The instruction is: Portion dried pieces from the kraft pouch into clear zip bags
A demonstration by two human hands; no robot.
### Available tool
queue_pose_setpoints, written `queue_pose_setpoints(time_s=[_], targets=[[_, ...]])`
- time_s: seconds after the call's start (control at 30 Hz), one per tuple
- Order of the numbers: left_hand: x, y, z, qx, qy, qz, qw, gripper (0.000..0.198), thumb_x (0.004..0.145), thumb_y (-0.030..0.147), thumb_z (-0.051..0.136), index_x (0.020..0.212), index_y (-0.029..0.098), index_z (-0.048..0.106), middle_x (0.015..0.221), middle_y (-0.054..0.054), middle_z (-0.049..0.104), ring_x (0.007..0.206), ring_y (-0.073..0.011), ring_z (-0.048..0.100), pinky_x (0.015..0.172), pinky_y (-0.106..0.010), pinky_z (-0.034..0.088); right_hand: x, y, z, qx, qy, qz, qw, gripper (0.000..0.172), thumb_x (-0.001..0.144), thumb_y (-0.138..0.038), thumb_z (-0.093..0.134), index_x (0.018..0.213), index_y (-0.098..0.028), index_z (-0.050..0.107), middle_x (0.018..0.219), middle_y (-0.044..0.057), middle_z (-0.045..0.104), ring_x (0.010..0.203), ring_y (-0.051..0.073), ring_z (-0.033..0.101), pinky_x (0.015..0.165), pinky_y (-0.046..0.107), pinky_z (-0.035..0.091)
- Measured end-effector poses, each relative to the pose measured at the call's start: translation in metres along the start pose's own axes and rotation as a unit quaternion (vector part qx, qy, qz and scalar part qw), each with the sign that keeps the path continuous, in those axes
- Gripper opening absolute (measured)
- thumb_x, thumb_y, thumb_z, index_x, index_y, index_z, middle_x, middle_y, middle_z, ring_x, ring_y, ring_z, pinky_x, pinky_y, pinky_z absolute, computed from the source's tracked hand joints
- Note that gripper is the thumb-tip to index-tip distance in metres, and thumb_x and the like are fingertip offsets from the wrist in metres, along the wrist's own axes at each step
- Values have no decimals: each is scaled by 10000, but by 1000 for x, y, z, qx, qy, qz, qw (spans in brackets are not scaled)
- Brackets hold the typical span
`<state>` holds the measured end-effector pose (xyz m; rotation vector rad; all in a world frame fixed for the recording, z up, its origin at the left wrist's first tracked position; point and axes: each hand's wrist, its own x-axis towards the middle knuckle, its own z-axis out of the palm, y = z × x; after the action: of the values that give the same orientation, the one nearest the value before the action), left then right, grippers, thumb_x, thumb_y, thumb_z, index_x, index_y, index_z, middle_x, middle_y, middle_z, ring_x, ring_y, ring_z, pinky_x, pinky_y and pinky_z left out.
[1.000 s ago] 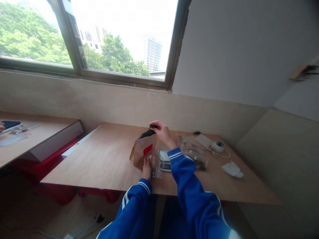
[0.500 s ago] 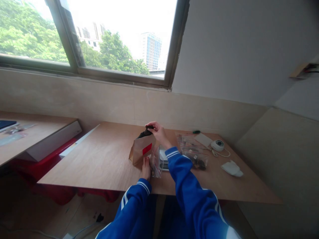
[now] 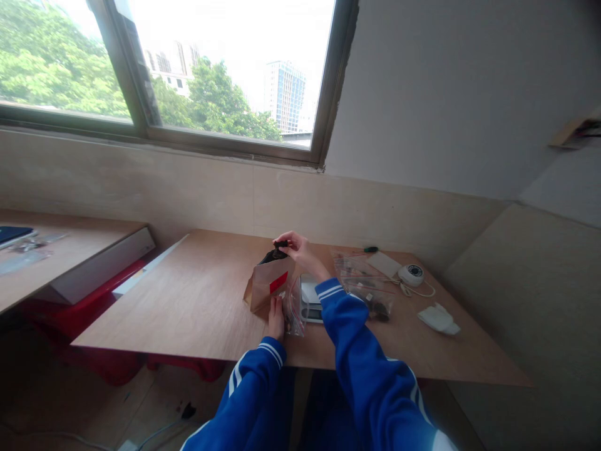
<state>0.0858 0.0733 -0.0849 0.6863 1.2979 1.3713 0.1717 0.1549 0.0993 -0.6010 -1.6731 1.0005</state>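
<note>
A brown paper bag (image 3: 265,285) with a red label and a dark inside stands tilted on the table. My right hand (image 3: 300,250) is at its mouth, thumb and fingers closed on a dark, crinkled piece (image 3: 281,244) whose kind I cannot make out. Low on the front of the paper bag, my left hand (image 3: 277,318) presses its fingers together against it. A clear zip bag (image 3: 295,313) with a red seal line lies right beside that hand, its contents partly hidden. Just right of it sits a small white scale (image 3: 310,291), partly covered by my right sleeve.
On the right lie several zip bags with dark contents (image 3: 378,307), a white dome camera (image 3: 410,274) with a cable, a crumpled white tissue (image 3: 439,318) and a green-handled tool (image 3: 370,249). A second table (image 3: 94,235) stands at left, near red stools (image 3: 103,288).
My right hand has shifted slightly at the bag's mouth, and the dark piece shows more clearly above the rim. The left hand stays almost where it was.
</note>
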Motion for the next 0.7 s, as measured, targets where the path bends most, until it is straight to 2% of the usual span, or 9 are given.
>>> queue_pose_setpoints(time_s=[0.13,0.23,0.37,0.47,0.6,0.7], targets=[[-1,1,1,-5,8,-5,1000,465,892,392,468,1286,148,504,1368,-126,512,1325,-247,397,1112,-356,271,-4,-3,-6,34,-24,20,999,205,708,-293,701,876,-209,619,912,25,684,885,166,640,807,302,506],[0,1,1,-9,5,0,1000,447,882,392,487,1256,152,532,1335,-128,545,1310,-257,417,1108,-366,278,-6,-6,-9,20,-44,30,998,172,723,-247,660,887,-196,645,905,26,683,863,157,633,786,283,502],[1,-1,1,-11,0,10,1000,444,888,403,468,1246,151,540,1294,-132,577,1285,-271,448,1103,-388,289,-9,-9,-6,-31,-41,6,999,160,773,-219,565,889,-193,673,900,26,682,853,158,627,779,285,499],[4,-4,0,-9,-5,17,1000,424,884,402,477,1220,157,558,1293,-123,579,1296,-265,435,1114,-375,269,-14,-10,-1,-89,-25,-41,995,230,839,-219,478,899,-198,700,985,47,675,969,180,610,878,324,469],[10,-12,-3,1,-2,18,1000,464,877,427,483,1268,178,510,1382,-112,499,1347,-258,359,1139,-384,208,-21,-12,5,-199,-11,-78,977,304,888,-229,429,866,-200,731,1139,68,635,1093,198,558,977,354,404],[15,-19,-4,11,-3,18,1000,499,879,443,465,1301,176,473,1427,-126,441,1369,-265,315,1148,-402,177,-25,-13,7,-250,-17,-89,964,299,892,-211,431,1023,-227,700,1166,48,646,1121,186,541,1005,350,377]])
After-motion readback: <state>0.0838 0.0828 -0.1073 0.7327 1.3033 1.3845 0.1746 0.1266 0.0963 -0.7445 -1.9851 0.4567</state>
